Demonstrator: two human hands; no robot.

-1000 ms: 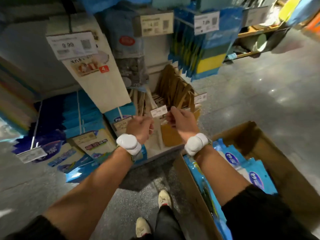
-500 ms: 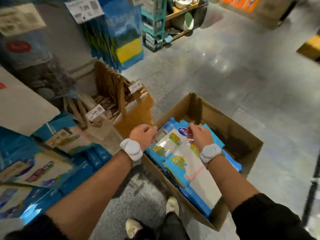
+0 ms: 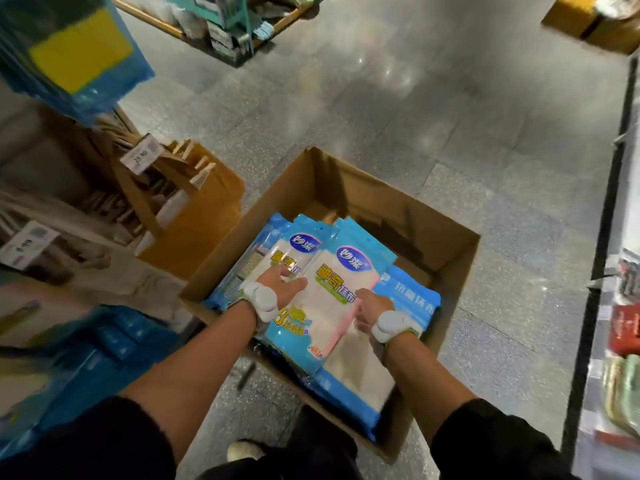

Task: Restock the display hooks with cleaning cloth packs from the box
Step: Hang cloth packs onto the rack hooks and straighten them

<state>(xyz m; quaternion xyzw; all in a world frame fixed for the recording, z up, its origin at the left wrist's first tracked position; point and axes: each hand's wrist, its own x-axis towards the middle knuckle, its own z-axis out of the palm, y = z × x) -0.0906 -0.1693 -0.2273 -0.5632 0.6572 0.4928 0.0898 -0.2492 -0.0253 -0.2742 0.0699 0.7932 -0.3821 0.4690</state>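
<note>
While leaning over the open box (image 3: 346, 188) on the floor (image 3: 381, 116), reaches in with both arms. Lays the left hand (image 3: 277, 284) flat on the left pack (image 3: 294, 251), fingers straight and spread, thumb at the left edge of the top pack (image 3: 336, 289). Grips the top pack with the right hand (image 3: 372, 304) at its pink right edge, fingers curled round that edge, thumb hidden. Wears a white band (image 3: 259, 301) on each wrist and dark sleeves (image 3: 104, 441) pushed up past the forearms. Inside the box, blue-and-white packs in a loose heap: the top pack tilted, blue header toward the far wall; the left pack partly under it; a right pack (image 3: 408, 299) lying flat just beside it, blue face up; more beneath. Far corner of the box bare cardboard. Left of the box, brown paper bags (image 3: 194, 216) standing upright, white price tags (image 3: 140, 157) among them. Above those, blurred hanging packs (image 3: 76, 50), blue with a yellow patch. At the bottom edge, one pale shoe (image 3: 242, 450) on the floor beside the near wall of the box. Far right, a blurred shelf (image 3: 623, 341) with red and green goods, too smeared to name
</note>
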